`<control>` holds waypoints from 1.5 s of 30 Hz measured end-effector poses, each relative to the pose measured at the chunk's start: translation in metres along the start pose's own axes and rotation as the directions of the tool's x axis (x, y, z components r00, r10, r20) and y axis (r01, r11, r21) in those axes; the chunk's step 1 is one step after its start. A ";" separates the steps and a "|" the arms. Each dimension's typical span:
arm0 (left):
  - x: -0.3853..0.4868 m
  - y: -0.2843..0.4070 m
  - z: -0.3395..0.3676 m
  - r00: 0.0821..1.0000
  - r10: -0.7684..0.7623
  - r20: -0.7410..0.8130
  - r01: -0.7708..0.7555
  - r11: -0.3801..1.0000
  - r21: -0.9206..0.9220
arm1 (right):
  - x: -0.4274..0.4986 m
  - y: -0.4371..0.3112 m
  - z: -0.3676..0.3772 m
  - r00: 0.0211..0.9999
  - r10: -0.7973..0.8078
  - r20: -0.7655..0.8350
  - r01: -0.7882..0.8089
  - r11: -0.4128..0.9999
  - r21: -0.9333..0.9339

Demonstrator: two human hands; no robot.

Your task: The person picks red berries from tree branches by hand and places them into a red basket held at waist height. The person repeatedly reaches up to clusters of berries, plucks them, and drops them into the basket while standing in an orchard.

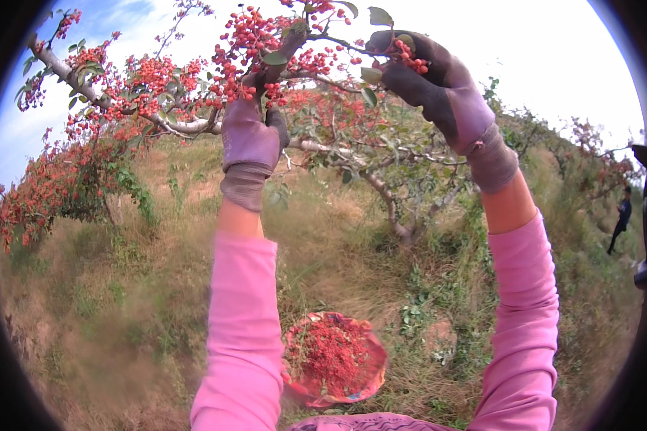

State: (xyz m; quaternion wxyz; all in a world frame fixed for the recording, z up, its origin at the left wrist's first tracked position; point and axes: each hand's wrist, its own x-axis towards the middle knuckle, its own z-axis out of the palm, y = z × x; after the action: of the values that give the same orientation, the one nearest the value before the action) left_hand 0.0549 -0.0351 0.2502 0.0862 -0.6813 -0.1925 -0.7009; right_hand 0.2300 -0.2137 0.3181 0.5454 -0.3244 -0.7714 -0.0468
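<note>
Both hands wear purple work gloves with dark coated fingers and are raised to a tree with red berries. My left hand (254,126) is closed around a thick branch (287,51), close under a dense berry cluster (250,35). To its right, the fingers of my right hand (431,81) are bent about the leafy tip of a thin twig (345,43), where a small berry cluster (410,58) shows between thumb and fingers. Below, on the ground between my forearms, a red basin or lined container (377,366) holds a heap of picked red berries (331,355).
A pale limb (194,126) laden with berries runs leftward, and a forked trunk (404,231) rises beyond my hands. Dry grass (140,301) and weeds cover the slope. A person in dark clothes (623,215) stands far off at the right.
</note>
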 end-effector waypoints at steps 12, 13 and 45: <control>0.002 -0.004 0.005 1.000 -0.016 -0.002 0.016 0.998 0.057 | 0.007 0.000 0.000 1.000 0.019 -0.024 -0.021 0.994 -0.105; 0.002 -0.003 0.005 1.000 -0.014 0.003 0.014 0.998 0.069 | 0.007 0.000 0.000 0.999 0.039 -0.023 -0.041 0.996 -0.077; 0.002 0.000 0.004 0.991 0.062 -0.120 -0.072 0.994 -0.079 | 0.006 0.007 -0.001 1.000 -0.005 -0.007 0.003 0.972 -0.235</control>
State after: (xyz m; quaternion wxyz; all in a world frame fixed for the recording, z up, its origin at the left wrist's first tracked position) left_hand 0.0587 -0.0332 0.2525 0.0923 -0.6481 -0.1347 -0.7439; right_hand 0.2337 -0.2059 0.3216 0.5060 -0.3850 -0.7591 -0.1398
